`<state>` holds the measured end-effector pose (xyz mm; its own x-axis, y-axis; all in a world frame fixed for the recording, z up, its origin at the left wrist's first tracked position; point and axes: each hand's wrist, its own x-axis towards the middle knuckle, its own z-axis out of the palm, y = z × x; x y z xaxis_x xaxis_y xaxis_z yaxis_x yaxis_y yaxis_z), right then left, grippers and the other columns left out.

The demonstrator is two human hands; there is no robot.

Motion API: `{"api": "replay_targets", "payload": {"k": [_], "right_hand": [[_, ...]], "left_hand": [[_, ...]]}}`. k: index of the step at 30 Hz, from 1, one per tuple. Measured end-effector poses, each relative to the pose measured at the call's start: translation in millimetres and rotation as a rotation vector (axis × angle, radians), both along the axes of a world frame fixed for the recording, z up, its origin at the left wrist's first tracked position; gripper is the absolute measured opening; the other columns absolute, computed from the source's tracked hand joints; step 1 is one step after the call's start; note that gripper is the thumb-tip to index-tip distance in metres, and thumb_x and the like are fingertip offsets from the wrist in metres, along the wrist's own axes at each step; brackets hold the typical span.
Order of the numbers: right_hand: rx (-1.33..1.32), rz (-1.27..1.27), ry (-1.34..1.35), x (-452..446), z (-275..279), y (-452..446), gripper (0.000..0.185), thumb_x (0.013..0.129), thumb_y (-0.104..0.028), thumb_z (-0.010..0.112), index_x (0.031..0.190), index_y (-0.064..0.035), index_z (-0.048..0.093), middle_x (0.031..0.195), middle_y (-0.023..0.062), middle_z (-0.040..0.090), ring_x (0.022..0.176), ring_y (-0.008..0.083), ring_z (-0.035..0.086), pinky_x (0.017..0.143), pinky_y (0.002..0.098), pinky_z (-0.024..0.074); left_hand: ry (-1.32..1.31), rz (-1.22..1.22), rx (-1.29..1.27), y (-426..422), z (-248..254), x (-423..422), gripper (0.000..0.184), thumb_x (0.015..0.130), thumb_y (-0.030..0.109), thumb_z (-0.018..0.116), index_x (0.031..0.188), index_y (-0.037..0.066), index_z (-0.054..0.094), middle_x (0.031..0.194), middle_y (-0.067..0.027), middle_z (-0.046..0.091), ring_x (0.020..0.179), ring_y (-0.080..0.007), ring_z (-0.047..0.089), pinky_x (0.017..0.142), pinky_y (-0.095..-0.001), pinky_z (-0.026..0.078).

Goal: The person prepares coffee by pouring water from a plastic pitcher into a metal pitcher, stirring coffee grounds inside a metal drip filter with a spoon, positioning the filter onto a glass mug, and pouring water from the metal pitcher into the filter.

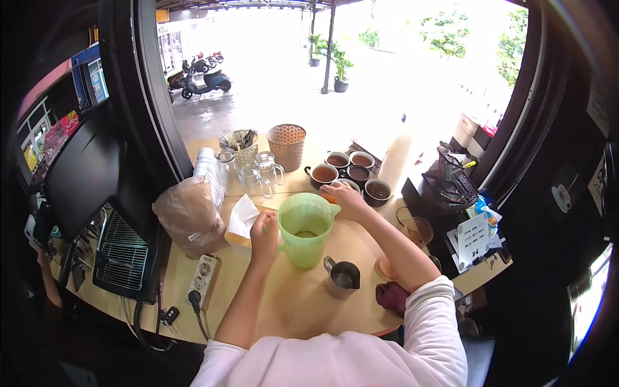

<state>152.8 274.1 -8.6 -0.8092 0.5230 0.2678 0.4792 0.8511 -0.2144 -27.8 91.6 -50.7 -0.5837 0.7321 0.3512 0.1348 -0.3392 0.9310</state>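
A translucent green pitcher (301, 242) with a little liquid at its bottom stands upright on the table. My left hand (263, 233) is closed at its left side, with a bit of green showing between the fingers, around the handle. Behind the spout, my right hand (345, 200) has its fingers curled over a small orange-brown thing, mostly hidden. Just beyond that hand is a partly covered cup (349, 185). Several cups of brown liquid (324, 175) cluster behind it. A metal milk jug (342, 280) stands in front of the pitcher, touched by neither hand.
Glass mugs (253, 182), a woven basket (287, 147) and a utensil basket (241, 148) stand at the back left. A plastic bag (191, 216) and power strip (204, 282) are left. A tall bottle (395, 155), black organizer (451, 177) and maroon cloth (391, 298) are right.
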Motion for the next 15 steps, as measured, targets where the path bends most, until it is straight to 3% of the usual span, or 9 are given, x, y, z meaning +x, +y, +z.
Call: {"api": "replay_targets", "payload": {"k": [2, 3, 6, 11, 15], "right_hand": [[0.038, 0.022, 0.037, -17, -10, 13, 0.068, 0.068, -0.033, 0.074, 0.129, -0.0093, 0.053, 0.117, 0.0127, 0.056, 0.113, 0.0299, 0.051, 0.092, 0.0401, 0.046], [-0.054, 0.006, -0.011, -24, -7, 17, 0.063, 0.072, -0.022, 0.069, 0.131, -0.0117, 0.052, 0.125, 0.0118, 0.053, 0.116, 0.0327, 0.05, 0.097, 0.0408, 0.0429], [-0.01, 0.018, -0.037, -44, -7, 29, 0.062, 0.073, -0.022, 0.069, 0.131, -0.0124, 0.052, 0.126, 0.0114, 0.053, 0.117, 0.0323, 0.049, 0.098, 0.0406, 0.0429], [0.013, 0.006, -0.044, -68, -6, 41, 0.073, 0.067, -0.044, 0.075, 0.13, -0.0124, 0.054, 0.124, 0.0109, 0.055, 0.121, 0.0298, 0.048, 0.095, 0.0487, 0.0433], [0.007, 0.022, -0.067, -84, -5, 54, 0.081, 0.062, -0.046, 0.077, 0.13, -0.0114, 0.053, 0.124, 0.0148, 0.054, 0.119, 0.0309, 0.049, 0.095, 0.0461, 0.0442]], "left_hand": [[0.011, 0.003, -0.071, -5, -1, -2, 0.018, 0.097, 0.02, 0.05, 0.089, 0.005, 0.057, 0.073, 0.0036, 0.051, 0.064, -0.0042, 0.043, 0.06, -0.0231, 0.035], [0.014, 0.004, -0.124, -9, -1, -3, 0.017, 0.096, 0.019, 0.05, 0.092, 0.003, 0.057, 0.08, 0.0, 0.057, 0.073, -0.0067, 0.05, 0.067, -0.0246, 0.041], [-0.024, 0.044, -0.109, -17, 4, 7, 0.017, 0.096, 0.019, 0.051, 0.097, 0.004, 0.059, 0.082, -0.0001, 0.057, 0.074, -0.0077, 0.05, 0.068, -0.0254, 0.042], [0.046, 0.063, 0.015, -26, 1, 11, 0.017, 0.095, 0.012, 0.051, 0.108, 0.001, 0.055, 0.1, -0.0056, 0.057, 0.081, -0.011, 0.053, 0.07, -0.0261, 0.044], [0.147, 0.119, 0.101, -24, -13, 11, 0.019, 0.093, 0.007, 0.049, 0.11, 0.001, 0.054, 0.103, -0.0089, 0.058, 0.078, -0.0126, 0.052, 0.071, -0.0272, 0.044]]}}
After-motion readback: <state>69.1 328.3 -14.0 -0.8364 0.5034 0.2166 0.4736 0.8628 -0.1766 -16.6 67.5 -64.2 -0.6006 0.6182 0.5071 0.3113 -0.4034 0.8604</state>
